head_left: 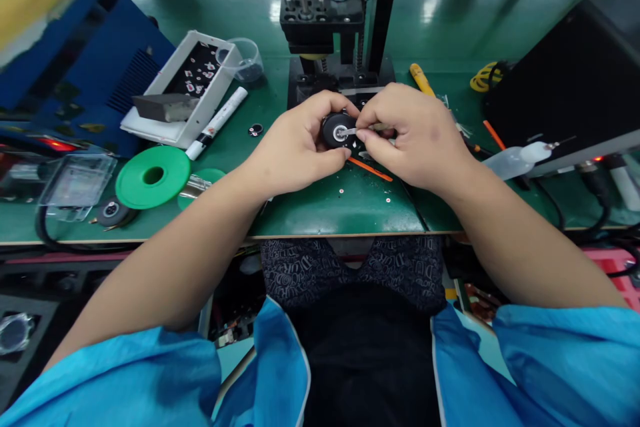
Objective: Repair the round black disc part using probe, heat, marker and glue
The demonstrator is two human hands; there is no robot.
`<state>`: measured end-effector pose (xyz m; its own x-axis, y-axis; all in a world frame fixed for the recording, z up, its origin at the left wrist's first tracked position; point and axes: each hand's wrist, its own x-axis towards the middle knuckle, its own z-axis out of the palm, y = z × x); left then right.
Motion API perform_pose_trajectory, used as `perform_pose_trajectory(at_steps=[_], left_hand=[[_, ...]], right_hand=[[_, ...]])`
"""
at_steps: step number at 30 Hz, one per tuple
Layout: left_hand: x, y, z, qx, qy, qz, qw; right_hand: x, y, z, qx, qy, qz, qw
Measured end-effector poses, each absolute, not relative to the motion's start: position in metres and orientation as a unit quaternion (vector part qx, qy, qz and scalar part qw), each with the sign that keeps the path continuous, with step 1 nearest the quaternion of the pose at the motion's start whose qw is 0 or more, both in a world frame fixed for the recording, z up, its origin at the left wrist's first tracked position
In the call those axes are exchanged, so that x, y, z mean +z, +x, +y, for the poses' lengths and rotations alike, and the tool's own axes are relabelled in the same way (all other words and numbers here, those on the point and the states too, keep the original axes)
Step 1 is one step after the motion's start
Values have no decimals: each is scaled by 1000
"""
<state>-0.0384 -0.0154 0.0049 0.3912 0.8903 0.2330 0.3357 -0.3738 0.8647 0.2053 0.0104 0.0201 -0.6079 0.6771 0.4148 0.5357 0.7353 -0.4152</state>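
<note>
My left hand (295, 147) grips a small black round part (330, 125) between thumb and fingers, its silver-ringed centre facing up towards me. From the other side my right hand (417, 137) pinches a thin pale strip-like piece (349, 132), whose tip touches or lies just over that centre. The exact kind of both pieces is too small to tell. An orange stick (371, 169) lies on the green mat below my hands. Two tiny white pieces sit nearer the edge, one of them a white dot (389, 200).
A black press (345, 13) stands behind my hands. On the left are a white box (200, 107) of small parts, a marker (220, 119), a green spool (135, 180) and a clear case (77, 180). On the right lie a yellow-handled tool (421, 80) and a needle bottle (520, 159).
</note>
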Motion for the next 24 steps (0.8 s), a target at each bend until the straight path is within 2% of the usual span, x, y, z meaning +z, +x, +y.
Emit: perform_pose_trajectory(at_steps=[18,24], left_hand=[[10,-35,-21,317,791,447,272],[12,-37,-21,323,787,423,312]], right_hand=[[27,205,3,47,-366,-905,211],[26,207,7,101,-349,-903,230]])
